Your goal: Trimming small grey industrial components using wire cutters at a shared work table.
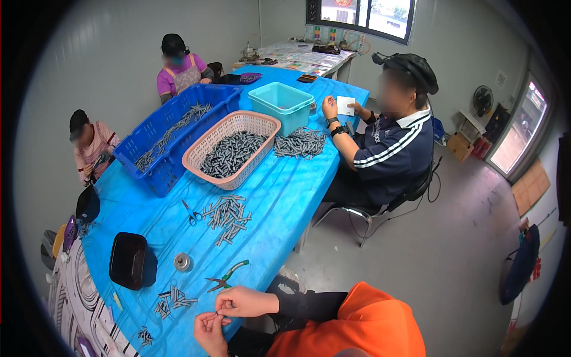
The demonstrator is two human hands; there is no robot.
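Note:
At the near edge of the blue-covered table, my left hand (pixel 210 334) and my right hand (pixel 242 301) come together. Fingertips of both pinch a tiny dark piece, too small to name. Just beyond them lie green-handled cutters (pixel 227 276), jaws pointing left. Left of my hands are a small pile of short grey tubes (pixel 173 300) and a smaller heap of tiny grey pieces (pixel 144 337). A small round metal pot (pixel 182 262) stands near a black plastic bin (pixel 132 262). Farther off are blue-handled scissors (pixel 191 213) beside a larger pile of grey tubes (pixel 228 219).
A pink basket (pixel 270 128) and a blue crate (pixel 157 184) hold many grey pieces. Behind stands a turquoise tub (pixel 279 98) with a grey pile (pixel 300 143) by it. One co-worker (pixel 392 143) sits at right holding a white card; two others are across the table.

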